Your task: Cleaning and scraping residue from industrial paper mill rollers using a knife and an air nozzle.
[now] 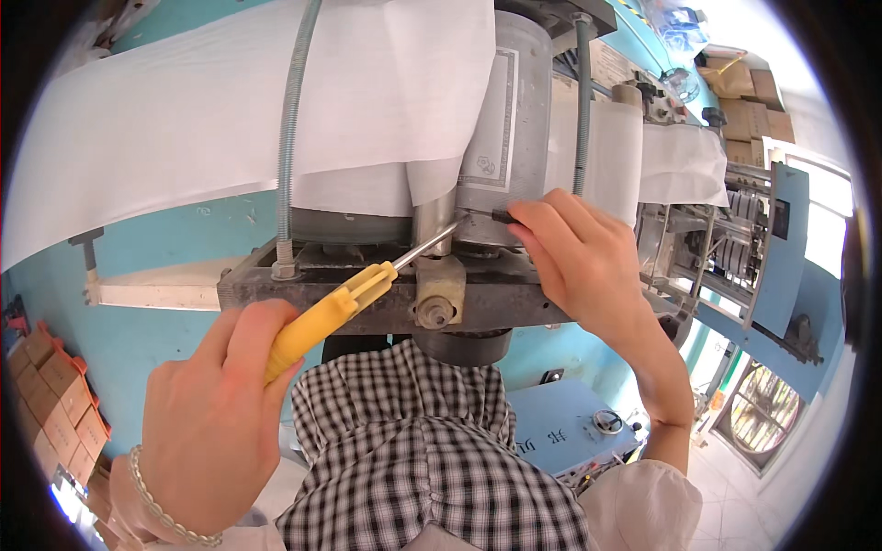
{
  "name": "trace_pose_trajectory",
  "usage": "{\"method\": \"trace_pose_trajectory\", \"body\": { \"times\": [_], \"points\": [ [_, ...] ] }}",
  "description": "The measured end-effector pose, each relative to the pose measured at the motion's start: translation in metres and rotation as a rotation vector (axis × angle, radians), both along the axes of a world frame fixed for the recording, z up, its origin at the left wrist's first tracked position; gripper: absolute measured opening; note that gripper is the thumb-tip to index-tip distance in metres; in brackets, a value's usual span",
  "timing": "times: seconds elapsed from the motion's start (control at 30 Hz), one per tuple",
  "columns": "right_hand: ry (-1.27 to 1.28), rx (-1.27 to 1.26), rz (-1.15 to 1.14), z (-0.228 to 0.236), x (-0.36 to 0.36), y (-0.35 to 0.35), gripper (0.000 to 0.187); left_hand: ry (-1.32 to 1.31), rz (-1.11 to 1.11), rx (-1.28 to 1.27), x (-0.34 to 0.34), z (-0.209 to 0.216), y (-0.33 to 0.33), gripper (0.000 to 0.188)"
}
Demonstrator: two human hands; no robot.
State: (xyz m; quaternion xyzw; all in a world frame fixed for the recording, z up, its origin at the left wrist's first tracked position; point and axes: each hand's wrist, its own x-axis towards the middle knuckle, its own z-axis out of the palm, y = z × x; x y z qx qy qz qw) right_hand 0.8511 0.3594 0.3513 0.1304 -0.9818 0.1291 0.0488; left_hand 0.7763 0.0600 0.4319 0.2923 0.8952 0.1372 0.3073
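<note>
My left hand [216, 404] is closed round the yellow handle of a screwdriver [367, 286]. Its metal blade slants up to the right, and the tip reaches the lower left edge of a grey roller [505, 174] wrapped in a sheet with a faint printed pattern. From the right, my right hand [588, 257] pinches a small thin tool with a dark end [503, 217]. That tool's fine point extends left along the roller's lower end, close to the screwdriver tip. A shiny steel roller [432, 220] stands just left of both tips.
White paper [386, 83] stretches leftward over another roller. Two threaded rods [292, 138] flank the rollers, above a dark metal frame bar [367, 310]. Below right is a blue machine box [570, 422]. Cardboard boxes [60, 395] are stacked far left; more machinery [735, 257] stands right.
</note>
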Motion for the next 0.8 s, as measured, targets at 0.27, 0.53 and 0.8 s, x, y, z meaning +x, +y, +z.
{"method": "trace_pose_trajectory", "body": {
  "times": [0.27,0.53,0.8],
  "points": [
    [-0.044,-0.087,-0.026,0.003,-0.002,0.002,0.016,-0.012,-0.019,-0.01,0.001,0.001,-0.007,0.023],
    [-0.043,-0.084,0.013,0.001,0.001,0.001,0.017,-0.041,0.018,0.001,0.002,-0.002,-0.01,0.02],
    [-0.002,0.029,0.063,0.005,0.0,-0.004,0.017,-0.007,0.01,0.012,0.003,-0.002,-0.01,0.02]
  ]
}}
